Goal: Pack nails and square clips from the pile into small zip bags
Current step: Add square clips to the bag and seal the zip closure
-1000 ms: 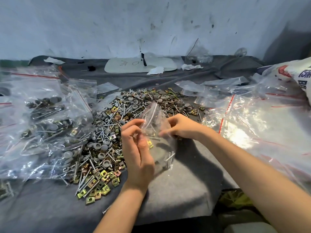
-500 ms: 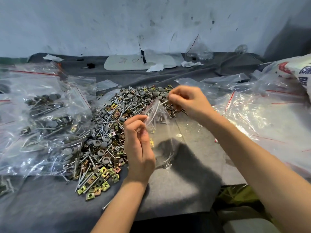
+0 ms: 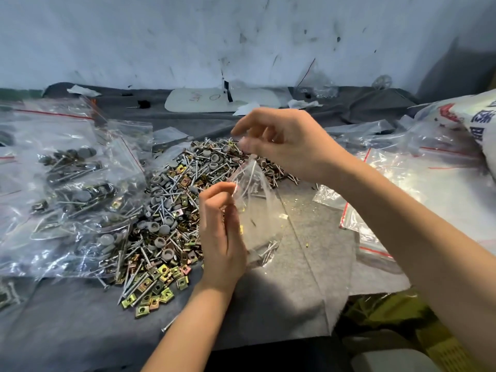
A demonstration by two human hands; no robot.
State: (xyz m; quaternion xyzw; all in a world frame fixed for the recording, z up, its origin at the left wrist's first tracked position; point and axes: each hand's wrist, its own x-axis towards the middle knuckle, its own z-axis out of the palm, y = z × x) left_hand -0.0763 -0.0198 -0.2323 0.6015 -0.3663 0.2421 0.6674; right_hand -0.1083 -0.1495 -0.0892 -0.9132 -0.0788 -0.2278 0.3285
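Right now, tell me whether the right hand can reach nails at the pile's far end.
Probably yes. The right hand hangs just above the far end of the pile, nothing lying between; the left hand holds the small zip bag nearer, clear of that path.

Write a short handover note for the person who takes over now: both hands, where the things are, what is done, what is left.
Left hand pinches the small zip bag at its mouth. Right hand is above the far side of the pile, fingers curled; blurred, so a catch cannot be told. Done: filled bags lie at left; a few nails are in the held bag. Left: fill it further, seal it.
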